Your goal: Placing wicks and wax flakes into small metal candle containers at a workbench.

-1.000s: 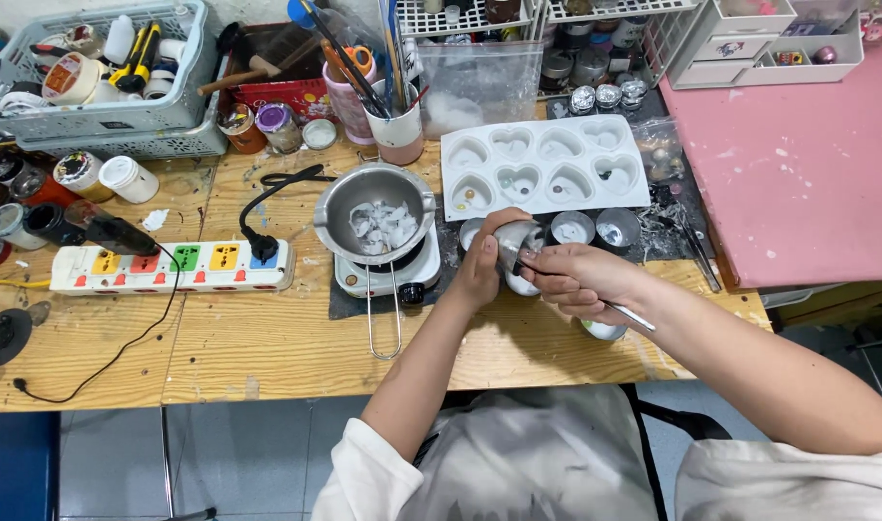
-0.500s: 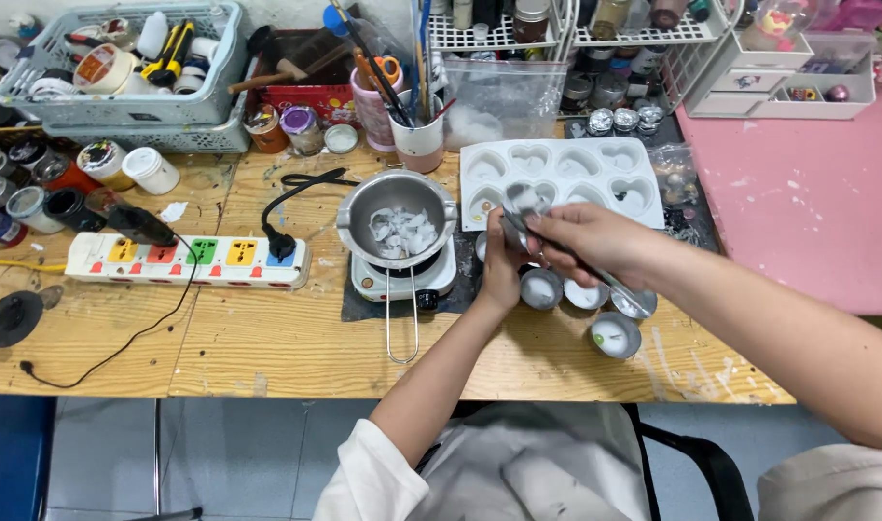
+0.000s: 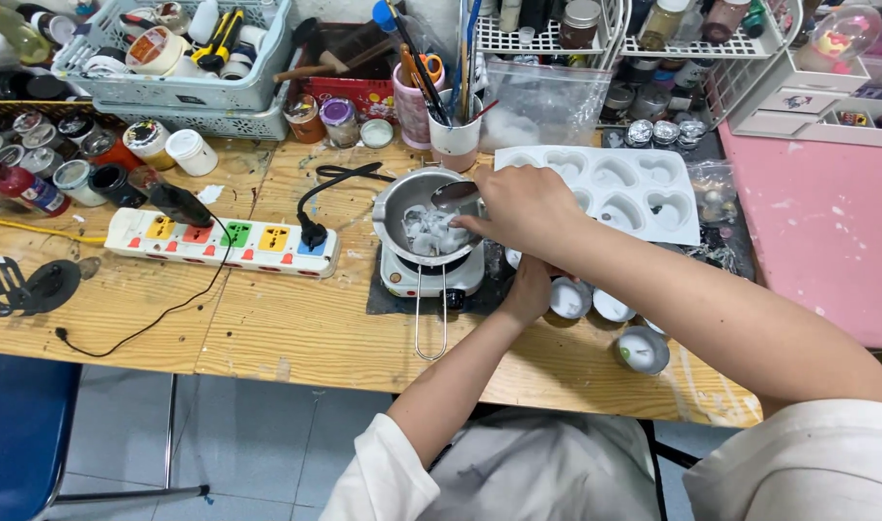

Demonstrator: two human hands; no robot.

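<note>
While the right hand [image 3: 523,207] pinches a metal spoon [image 3: 454,195] in its fingers, the spoon bowl sits over the small steel pot [image 3: 402,207], which holds white chunks and rests on a compact heater [image 3: 431,275] on the wooden tabletop [image 3: 267,318]. The left hand [image 3: 530,289] lies beside the heater, near small white-filled tins [image 3: 568,299]; its finger state cannot be told. A white heart mould [image 3: 644,193] lies behind.

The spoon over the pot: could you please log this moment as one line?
right hand: holds spoon over pot | left hand: beside small hot plate, near white-filled tins | pot: pale chunks inside
</note>
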